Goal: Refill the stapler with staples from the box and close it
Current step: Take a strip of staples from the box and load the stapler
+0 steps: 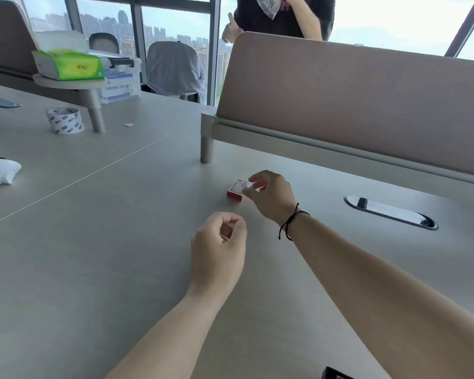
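Note:
A small red and white staple box (234, 190) lies flat on the grey desk (121, 242) in front of the divider. My right hand (271, 196) is at the box's right end. Its thumb and forefinger pinch a small pale, blurred piece, apparently a strip of staples (247, 184), just above the box. My left hand (216, 253) hovers nearer to me, left of the right wrist. Its fingers are curled in with thumb and forefinger tips together. A reddish patch shows inside the curl; I cannot tell whether it is an object. No stapler is recognisable.
A brown divider panel (353, 105) stands right behind the box, with a cable slot (389, 212) to the right. A tape roll (65, 120), a white pouch (0, 170) and a raised shelf with a tissue pack (69, 65) are at left. A person (282, 15) stands beyond the divider. A black object (335, 374) is at the bottom edge.

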A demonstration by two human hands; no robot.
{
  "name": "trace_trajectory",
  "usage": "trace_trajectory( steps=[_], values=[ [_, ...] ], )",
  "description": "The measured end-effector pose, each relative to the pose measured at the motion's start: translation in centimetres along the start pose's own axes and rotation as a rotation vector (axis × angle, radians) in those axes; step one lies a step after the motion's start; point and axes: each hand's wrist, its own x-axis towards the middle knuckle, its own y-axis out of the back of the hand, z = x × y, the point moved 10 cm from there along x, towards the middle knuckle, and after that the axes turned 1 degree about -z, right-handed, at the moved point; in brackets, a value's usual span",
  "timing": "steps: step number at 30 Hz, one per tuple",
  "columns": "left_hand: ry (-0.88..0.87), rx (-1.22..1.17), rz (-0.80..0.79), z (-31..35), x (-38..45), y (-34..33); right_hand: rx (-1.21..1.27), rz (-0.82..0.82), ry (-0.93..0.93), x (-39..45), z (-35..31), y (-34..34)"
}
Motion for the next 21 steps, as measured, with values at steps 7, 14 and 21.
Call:
trace_trajectory(
  steps=[7,14,21],
  values=[
    [-0.079,0.135,-0.132,1.2,-1.1,-1.7,0.095,-0.005,-0.031,-9.9,0.8,8.4],
    [-0.349,0.249,-0.593,6.0,-9.3,-6.6,0.121,0.010,-0.056,-22.1,3.5,18.1],
    [-0.697,0.415,-0.893,12.3,-20.9,-11.0,-0.007,0.047,-0.097,-32.9,6.7,24.3]
  ],
)
